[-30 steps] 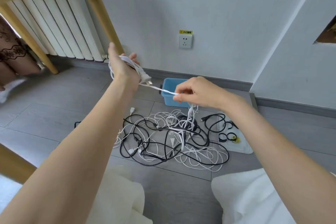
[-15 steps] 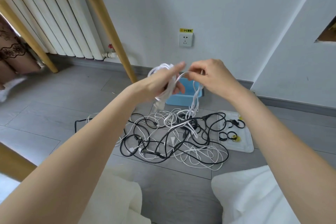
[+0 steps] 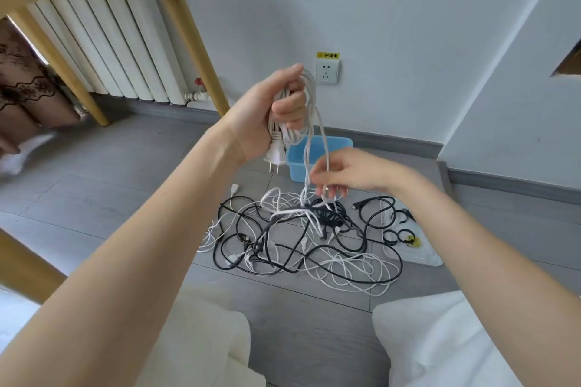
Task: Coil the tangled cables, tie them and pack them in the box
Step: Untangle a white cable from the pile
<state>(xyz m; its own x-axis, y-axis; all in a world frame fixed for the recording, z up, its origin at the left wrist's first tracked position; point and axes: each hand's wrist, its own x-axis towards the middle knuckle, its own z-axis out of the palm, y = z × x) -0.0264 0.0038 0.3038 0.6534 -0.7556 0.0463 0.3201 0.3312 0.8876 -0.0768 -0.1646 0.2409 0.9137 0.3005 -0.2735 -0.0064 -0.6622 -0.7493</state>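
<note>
While left hand point(image 3: 267, 116) grips white cable point(image 3: 309, 122), right hand point(image 3: 349, 174) pinches strand.

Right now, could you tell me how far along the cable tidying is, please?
Early. The left hand grips a part-wound white power cord; the right hand feeds its free run. The cable pile remains tangled on the floor; what the blue box holds is hidden.

Box point(image 3: 317, 156) behind cable tangle point(image 3: 301, 242); tray point(image 3: 418, 256) right.

The left hand point(image 3: 267, 116) gripped coiled loops of the white cable point(image 3: 309, 110); the right hand point(image 3: 349, 174) pinched its strand above the tangled cables point(image 3: 301, 239) on the floor point(image 3: 125, 173).
</note>
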